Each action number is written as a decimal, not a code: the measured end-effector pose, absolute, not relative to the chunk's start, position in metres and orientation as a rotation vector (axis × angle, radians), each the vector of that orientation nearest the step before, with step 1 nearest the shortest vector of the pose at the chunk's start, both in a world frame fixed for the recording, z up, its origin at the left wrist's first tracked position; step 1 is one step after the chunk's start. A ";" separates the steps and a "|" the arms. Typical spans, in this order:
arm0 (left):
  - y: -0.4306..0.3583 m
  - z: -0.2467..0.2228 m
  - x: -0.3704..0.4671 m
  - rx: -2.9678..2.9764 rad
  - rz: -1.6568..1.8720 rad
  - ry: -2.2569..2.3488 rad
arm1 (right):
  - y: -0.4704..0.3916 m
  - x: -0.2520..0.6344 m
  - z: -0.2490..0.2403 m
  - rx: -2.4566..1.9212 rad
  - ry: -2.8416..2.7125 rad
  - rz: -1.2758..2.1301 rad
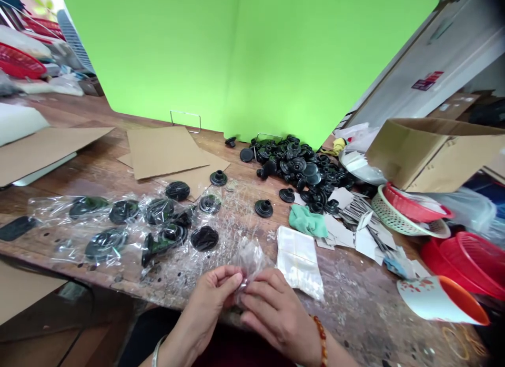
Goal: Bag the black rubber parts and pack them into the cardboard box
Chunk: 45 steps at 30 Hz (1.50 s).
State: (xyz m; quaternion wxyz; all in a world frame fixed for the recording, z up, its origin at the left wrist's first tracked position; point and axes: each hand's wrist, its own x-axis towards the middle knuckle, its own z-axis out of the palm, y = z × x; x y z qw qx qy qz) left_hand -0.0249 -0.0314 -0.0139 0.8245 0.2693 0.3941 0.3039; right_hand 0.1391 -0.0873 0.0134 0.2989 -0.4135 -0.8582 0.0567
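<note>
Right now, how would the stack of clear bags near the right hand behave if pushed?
The stack would probably slide apart, its surface being glossy and its near edge uneven. Single bags are likely floppy, judging by the crumpled bag in the left hand and right hand.

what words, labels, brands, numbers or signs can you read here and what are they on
None can be read.
Red-and-dark sign on the white panel, upper right: too blurred to read.
Pale patch on the brown box behind: too small to tell.
Pile of black pieces: no lettering visible.
</note>
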 end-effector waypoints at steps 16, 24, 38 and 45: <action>-0.031 0.005 -0.026 0.685 0.652 0.998 | -0.083 0.216 0.018 -1.851 -1.384 0.872; -0.032 0.006 -0.023 0.669 0.581 0.938 | -0.065 0.268 0.014 -2.263 -1.839 0.680; -0.035 -0.003 -0.034 0.634 0.630 0.991 | -0.052 0.254 0.007 -2.301 -2.023 0.566; -0.036 -0.003 -0.051 0.598 0.581 0.961 | -0.056 0.248 0.005 -2.231 -2.016 0.312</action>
